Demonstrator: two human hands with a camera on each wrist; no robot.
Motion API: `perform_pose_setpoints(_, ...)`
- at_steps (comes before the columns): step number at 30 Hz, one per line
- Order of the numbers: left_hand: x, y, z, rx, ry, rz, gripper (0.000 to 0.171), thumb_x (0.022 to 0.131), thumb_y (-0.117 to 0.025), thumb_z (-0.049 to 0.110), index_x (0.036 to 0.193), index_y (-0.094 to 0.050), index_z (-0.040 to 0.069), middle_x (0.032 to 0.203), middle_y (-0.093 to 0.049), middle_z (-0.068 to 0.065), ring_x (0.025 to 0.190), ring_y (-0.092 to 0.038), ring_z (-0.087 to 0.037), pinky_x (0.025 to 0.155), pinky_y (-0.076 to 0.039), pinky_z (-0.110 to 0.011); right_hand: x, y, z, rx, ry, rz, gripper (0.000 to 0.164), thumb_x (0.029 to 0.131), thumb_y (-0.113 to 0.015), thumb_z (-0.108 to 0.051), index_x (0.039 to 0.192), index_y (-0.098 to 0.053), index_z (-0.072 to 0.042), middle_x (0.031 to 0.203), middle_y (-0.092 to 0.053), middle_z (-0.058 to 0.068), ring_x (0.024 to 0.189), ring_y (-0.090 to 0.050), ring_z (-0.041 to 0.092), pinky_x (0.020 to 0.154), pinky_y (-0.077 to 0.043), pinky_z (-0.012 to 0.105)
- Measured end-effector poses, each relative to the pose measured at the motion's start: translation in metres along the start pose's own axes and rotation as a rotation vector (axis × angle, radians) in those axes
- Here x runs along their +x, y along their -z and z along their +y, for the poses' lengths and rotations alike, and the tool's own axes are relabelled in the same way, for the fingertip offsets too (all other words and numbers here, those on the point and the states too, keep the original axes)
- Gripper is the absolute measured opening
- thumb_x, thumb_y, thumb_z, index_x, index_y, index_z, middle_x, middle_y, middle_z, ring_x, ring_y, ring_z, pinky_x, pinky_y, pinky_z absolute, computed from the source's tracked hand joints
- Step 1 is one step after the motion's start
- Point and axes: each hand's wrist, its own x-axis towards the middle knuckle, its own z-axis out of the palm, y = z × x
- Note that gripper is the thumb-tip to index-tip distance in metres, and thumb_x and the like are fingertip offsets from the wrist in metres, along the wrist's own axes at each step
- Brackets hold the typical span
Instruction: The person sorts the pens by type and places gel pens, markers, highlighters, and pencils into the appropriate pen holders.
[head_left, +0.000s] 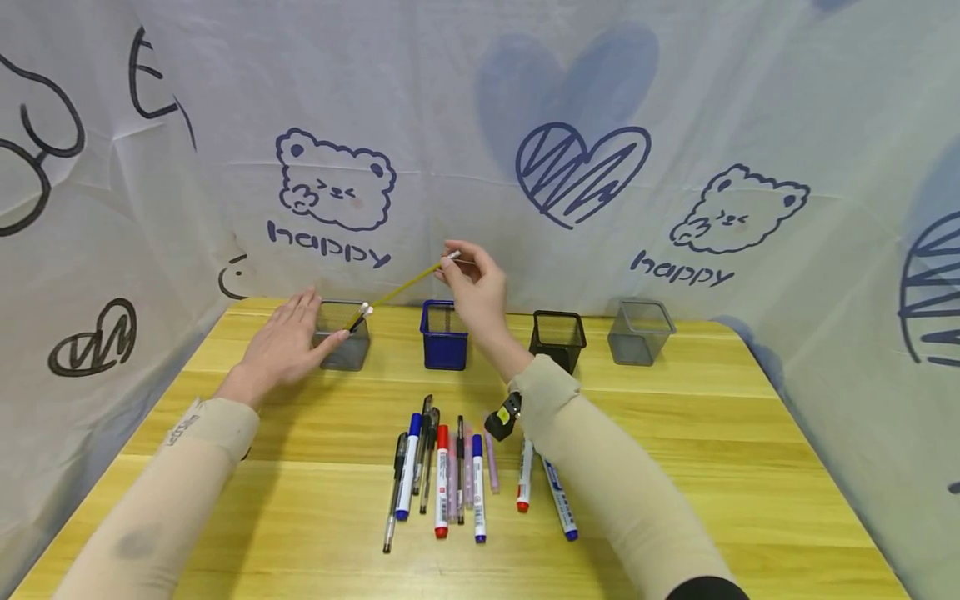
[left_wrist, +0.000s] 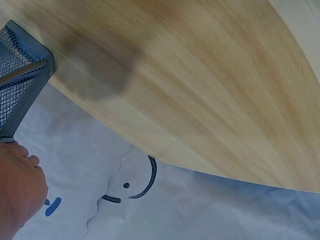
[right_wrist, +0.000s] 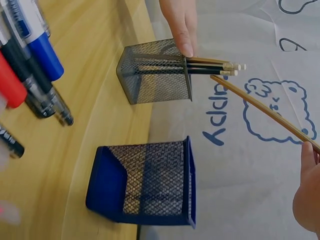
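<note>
1. Our right grip (head_left: 477, 287) is narrow, pinching a yellow pencil (head_left: 407, 283) slantwise, its lower end just above the leftmost mesh cup (head_left: 347, 356).
2. Our left grip (head_left: 281, 342) spreads wide, touching that cup on the counter (head_left: 300, 483).
3. We seem to be adding this pencil to the standing pencils (right_wrist: 210, 71).
4. Next, we probably need to tilt it upright, lower it inside the rim and release.
</note>
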Motion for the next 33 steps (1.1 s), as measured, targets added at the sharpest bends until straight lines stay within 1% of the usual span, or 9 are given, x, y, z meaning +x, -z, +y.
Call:
perform_pose_setpoints(3,-0.001,0.000,0.000,-0.008,0.001,-0.002,0.098,0.107,-0.028,0.066,0.161,-0.010,-0.013,0.170,0.000,-0.030,0.157,-0.003,-0.048,0.129,-0.003,-0.057,0.001,-0.007,0.001,-0.013,-0.006,-0.016,0.026,0.101,-0.062,0.006,0.126,-0.067,0.006,0.115,-0.065,0.019,0.100,-0.067,0.019,0.093,-0.062,0.033)
perform_pose_setpoints(4,0.000,0.001,0.000,-0.007,0.000,0.000,0.098,0.107,-0.028,0.067,0.161,-0.009,-0.013,0.170,0.000,-0.030,0.157,-0.003,-0.048,0.129,-0.003,-0.057,0.002,-0.009,0.002,-0.019,-0.008,-0.021,0.025,0.101,-0.063,0.005,0.126,-0.068,0.005,0.113,-0.066,0.016,0.101,-0.068,0.021,0.092,-0.062,0.033)
perform_pose_setpoints(7,0.000,0.001,-0.001,-0.006,0.000,0.002,0.098,0.106,-0.027,0.067,0.161,-0.009,-0.012,0.170,0.000,-0.030,0.157,-0.003,-0.048,0.129,-0.003,-0.057,0.002,-0.013,0.005,-0.052,-0.016,-0.039,0.025,0.101,-0.065,0.001,0.125,-0.071,-0.001,0.113,-0.067,0.011,0.103,-0.069,0.023,0.092,-0.062,0.034)
perform_pose_setpoints(10,0.001,0.000,0.000,-0.005,-0.002,0.004,0.098,0.106,-0.027,0.068,0.161,-0.009,-0.012,0.170,-0.001,-0.030,0.157,-0.005,-0.049,0.129,-0.004,-0.057,0.001,-0.017,0.008,-0.087,-0.004,-0.064,0.025,0.101,-0.066,0.000,0.125,-0.072,-0.003,0.113,-0.068,0.010,0.101,-0.070,0.022,0.091,-0.062,0.036)
perform_pose_setpoints(12,0.001,0.000,0.000,-0.006,-0.002,0.004,0.098,0.107,-0.028,0.067,0.161,-0.009,-0.012,0.170,-0.002,-0.031,0.157,-0.005,-0.049,0.129,-0.004,-0.058,0.000,-0.019,0.011,-0.106,0.006,-0.087,0.025,0.100,-0.067,-0.001,0.125,-0.072,-0.002,0.113,-0.069,0.011,0.099,-0.070,0.022,0.090,-0.063,0.036)
perform_pose_setpoints(17,0.000,0.001,0.001,0.001,0.000,0.005,0.097,0.107,-0.028,0.066,0.160,-0.011,-0.013,0.170,-0.003,-0.031,0.157,-0.007,-0.050,0.129,-0.005,-0.058,-0.003,-0.027,0.017,-0.144,0.000,-0.128,0.030,0.099,-0.071,-0.003,0.129,-0.069,-0.002,0.112,-0.072,0.012,0.100,-0.070,0.019,0.088,-0.062,0.030)
perform_pose_setpoints(21,0.000,0.001,0.001,0.004,0.004,0.004,0.097,0.107,-0.028,0.066,0.160,-0.011,-0.014,0.169,-0.002,-0.032,0.156,-0.007,-0.050,0.129,-0.005,-0.058,-0.006,-0.034,0.020,-0.180,-0.027,-0.136,0.024,0.098,-0.074,-0.007,0.122,-0.071,-0.007,0.111,-0.075,0.008,0.100,-0.071,0.016,0.086,-0.062,0.028)
perform_pose_setpoints(26,0.001,0.002,0.002,-0.002,0.011,0.009,0.098,0.107,-0.028,0.067,0.161,-0.012,-0.013,0.169,-0.004,-0.032,0.156,-0.008,-0.050,0.129,-0.006,-0.059,-0.012,-0.042,0.022,-0.218,-0.050,-0.157,0.016,0.099,-0.073,-0.012,0.114,-0.074,-0.009,0.110,-0.075,0.003,0.101,-0.071,0.012,0.088,-0.061,0.026)
perform_pose_setpoints(33,0.000,0.002,0.004,0.007,0.014,-0.007,0.097,0.107,-0.027,0.066,0.161,-0.009,-0.013,0.170,-0.002,-0.031,0.157,-0.005,-0.049,0.129,-0.004,-0.058,-0.017,-0.050,0.031,-0.273,-0.051,-0.207,0.019,0.102,-0.068,-0.015,0.118,-0.075,-0.007,0.112,-0.076,0.002,0.100,-0.072,0.014,0.087,-0.060,0.024)
